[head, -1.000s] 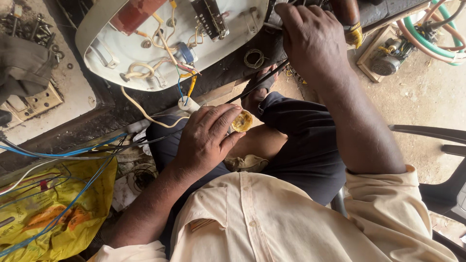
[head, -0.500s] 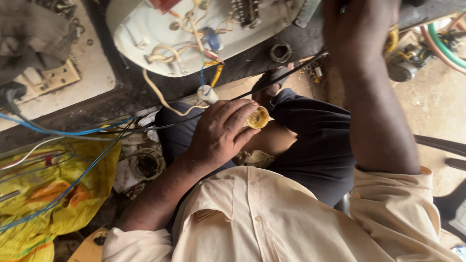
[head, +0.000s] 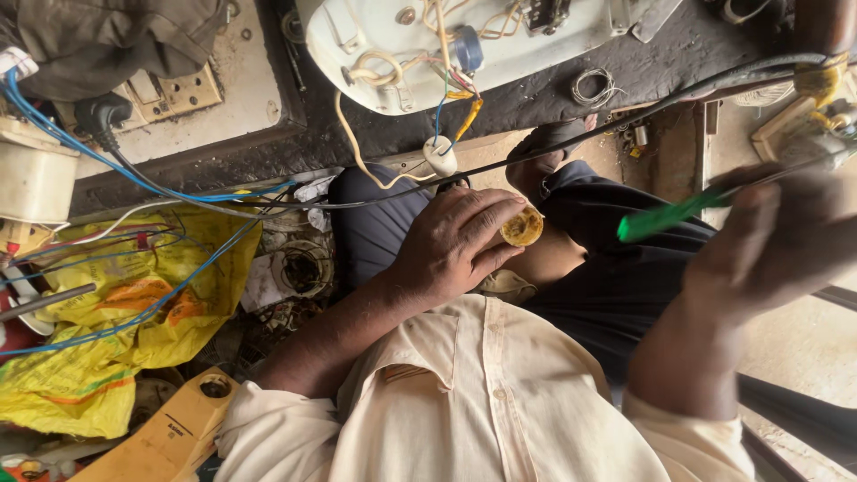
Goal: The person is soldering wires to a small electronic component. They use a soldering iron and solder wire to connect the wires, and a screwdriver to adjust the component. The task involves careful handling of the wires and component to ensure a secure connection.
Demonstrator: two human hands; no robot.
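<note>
My left hand rests on my knee, its fingers closed around a small round yellow piece. Blurred with motion, my right hand grips a screwdriver with a green handle; its thin metal shaft points right, toward the bench edge. On the dark workbench above lies a white appliance housing, open, with loose wires and a blue capacitor inside. A black cable runs across between bench and knee.
At the left lie a yellow plastic bag with blue wires over it, a socket board with a black plug, and a grey cloth. A small wire coil sits on the bench. A yellow box is at the bottom left.
My right hand has come down from the bench at the top to the right side, now holding a green-handled screwdriver. My left hand stays on the knee with the yellow piece.
</note>
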